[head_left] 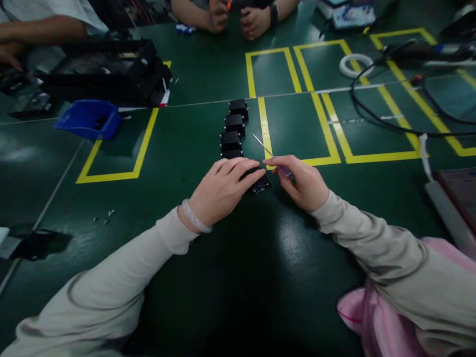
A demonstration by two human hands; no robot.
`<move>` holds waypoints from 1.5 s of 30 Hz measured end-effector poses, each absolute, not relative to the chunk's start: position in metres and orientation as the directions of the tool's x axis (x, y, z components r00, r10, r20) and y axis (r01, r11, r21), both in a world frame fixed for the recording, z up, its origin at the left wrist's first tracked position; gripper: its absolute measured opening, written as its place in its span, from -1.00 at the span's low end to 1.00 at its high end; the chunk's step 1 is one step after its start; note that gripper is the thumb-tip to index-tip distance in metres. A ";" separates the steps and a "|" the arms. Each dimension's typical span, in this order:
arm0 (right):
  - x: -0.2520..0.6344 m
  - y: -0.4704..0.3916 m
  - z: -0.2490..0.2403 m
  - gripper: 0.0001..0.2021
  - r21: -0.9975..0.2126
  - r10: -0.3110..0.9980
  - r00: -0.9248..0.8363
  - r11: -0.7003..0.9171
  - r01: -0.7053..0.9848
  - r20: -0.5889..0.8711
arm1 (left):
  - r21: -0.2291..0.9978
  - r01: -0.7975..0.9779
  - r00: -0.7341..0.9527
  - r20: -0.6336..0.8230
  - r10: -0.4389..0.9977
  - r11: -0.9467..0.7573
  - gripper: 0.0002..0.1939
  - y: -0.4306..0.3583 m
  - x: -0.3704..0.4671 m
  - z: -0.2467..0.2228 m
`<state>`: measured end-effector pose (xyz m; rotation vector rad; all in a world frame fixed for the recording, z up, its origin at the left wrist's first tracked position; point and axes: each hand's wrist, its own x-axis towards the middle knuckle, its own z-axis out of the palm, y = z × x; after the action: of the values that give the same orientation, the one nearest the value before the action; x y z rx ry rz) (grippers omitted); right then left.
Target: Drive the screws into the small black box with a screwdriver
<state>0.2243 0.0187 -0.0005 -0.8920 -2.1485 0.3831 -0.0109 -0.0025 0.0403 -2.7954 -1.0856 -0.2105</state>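
Observation:
My left hand (226,186) is closed over a small black box-shaped part (260,185) on the green table, its thumb and fingertips along the top. Part of that box is hidden under the fingers. In my right hand (301,182) is a screwdriver (285,171) with a purplish handle; its thin metal shaft points up and to the left, away from the held box. Just beyond my left hand, several similar black boxes (231,140) stand in a row, with small shiny bits at their sides.
Small screws (110,213) lie at the left. A blue bin (89,119) and black trays (104,69) stand at the back left. A white ring (356,65) and black cable (366,109) are at the right. A co-worker's hands (255,22) rest across the table.

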 end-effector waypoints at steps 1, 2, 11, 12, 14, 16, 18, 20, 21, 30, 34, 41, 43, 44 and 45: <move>0.225 0.019 0.001 -0.65 -0.543 0.711 -0.432 0.702 0.461 0.555 | -0.096 0.642 0.764 0.153 0.626 -0.760 -0.48 0.006 -0.009 0.042; 0.225 0.020 0.002 -0.68 -0.566 0.718 -0.400 0.695 0.443 0.569 | -0.105 0.613 0.790 0.125 0.601 -0.783 -0.50 0.014 -0.008 0.042; 0.229 0.022 0.032 -0.87 -0.748 0.791 -0.196 0.611 0.259 0.579 | -0.059 0.606 0.795 0.021 0.606 -0.793 -0.63 0.025 0.007 0.049; 0.229 0.022 0.038 -0.86 -0.770 0.803 -0.168 0.597 0.227 0.573 | -0.045 0.615 0.788 0.018 0.615 -0.787 -0.61 0.022 0.009 0.048; 0.231 0.021 0.050 -0.84 -0.806 0.827 -0.119 0.562 0.185 0.549 | -0.019 0.643 0.766 0.020 0.642 -0.766 -0.57 0.016 0.012 0.046; 0.234 0.021 0.061 -0.79 -0.772 0.804 -0.056 0.587 0.245 0.593 | 0.007 0.675 0.737 0.039 0.675 -0.738 -0.56 0.011 0.015 0.042; 0.239 0.019 0.069 -0.74 -0.702 0.757 -0.039 0.623 0.346 0.652 | 0.033 0.702 0.709 0.064 0.702 -0.712 -0.56 0.007 0.018 0.038; 0.242 0.016 0.074 -0.71 -0.634 0.719 -0.062 0.646 0.426 0.692 | 0.056 0.718 0.688 0.087 0.720 -0.693 -0.57 0.004 0.021 0.035; 0.243 0.014 0.075 -0.70 -0.611 0.711 -0.083 0.653 0.448 0.699 | 0.065 0.724 0.680 0.097 0.727 -0.687 -0.57 0.003 0.022 0.034; 0.230 -0.002 0.051 -0.80 -0.402 0.639 -0.237 0.685 0.607 0.732 | 0.137 0.766 0.604 0.185 0.775 -0.629 -0.56 -0.006 0.026 0.018; 0.232 -0.003 0.047 -0.83 -0.386 0.635 -0.259 0.691 0.611 0.727 | 0.165 0.763 0.592 0.208 0.779 -0.624 -0.55 -0.006 0.026 0.013; 0.233 -0.004 0.049 -0.82 -0.384 0.635 -0.274 0.698 0.605 0.722 | 0.189 0.756 0.592 0.210 0.778 -0.626 -0.55 -0.005 0.025 0.011; 0.234 -0.004 0.048 -0.83 -0.390 0.641 -0.277 0.696 0.603 0.716 | 0.197 0.755 0.592 0.206 0.779 -0.626 -0.54 -0.005 0.025 0.010; 0.234 -0.004 0.048 -0.83 -0.394 0.643 -0.275 0.695 0.602 0.715 | 0.200 0.754 0.592 0.205 0.779 -0.626 -0.54 -0.005 0.025 0.010; 0.234 -0.004 0.048 -0.83 -0.397 0.645 -0.272 0.693 0.601 0.714 | 0.204 0.753 0.592 0.205 0.779 -0.626 -0.53 -0.005 0.025 0.010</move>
<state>0.2336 -0.0037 0.0481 -0.9623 -1.9630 0.0587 0.0246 -0.0050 0.0097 -2.8874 -1.3932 -0.4474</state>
